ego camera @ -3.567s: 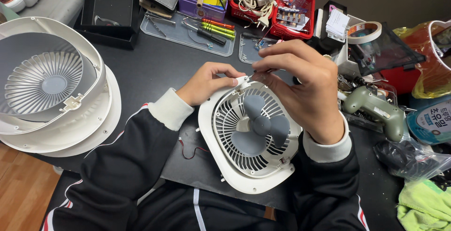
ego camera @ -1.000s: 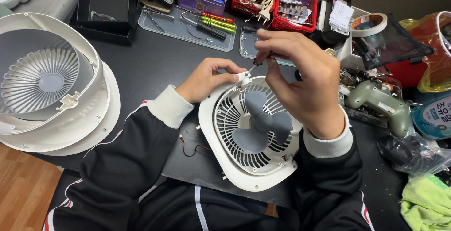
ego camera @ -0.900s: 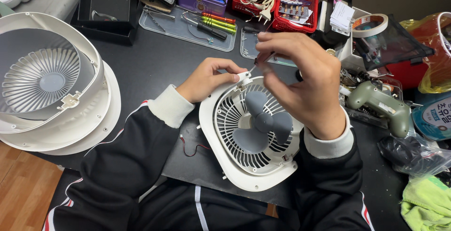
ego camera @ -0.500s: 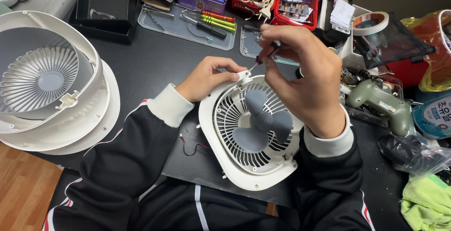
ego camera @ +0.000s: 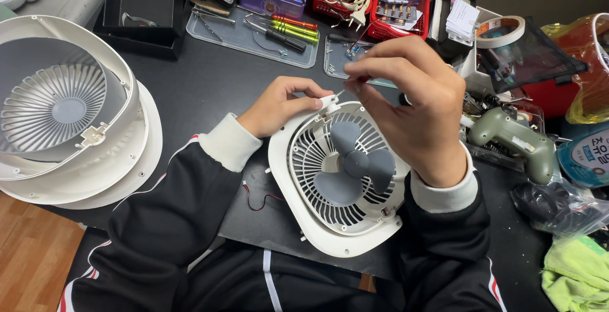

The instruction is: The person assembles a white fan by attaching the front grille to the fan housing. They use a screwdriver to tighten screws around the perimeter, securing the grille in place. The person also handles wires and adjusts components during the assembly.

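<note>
A small white fan housing [ego camera: 330, 229] with grey blades [ego camera: 355, 163] lies tilted on the black table in front of me. My left hand [ego camera: 279, 104] pinches its upper rim at a corner tab. My right hand [ego camera: 415, 106] is above the fan's top edge, fingers closed on a thin screwdriver [ego camera: 346, 89] whose tip points down at that same tab. Thin red and black wires [ego camera: 257, 196] trail out from under the fan's left side.
Large white round fan shells [ego camera: 70, 115] are stacked at the left. A clear tray of screwdrivers [ego camera: 266, 30], a black box [ego camera: 143, 7], red baskets [ego camera: 396, 4], a tape roll [ego camera: 501, 32], a green power tool [ego camera: 514, 141] and a green cloth [ego camera: 577, 274] crowd the back and right.
My right hand has shifted slightly, bringing the screwdriver tip closer to the fan's top tab. The left hand and fan stay where they were.
</note>
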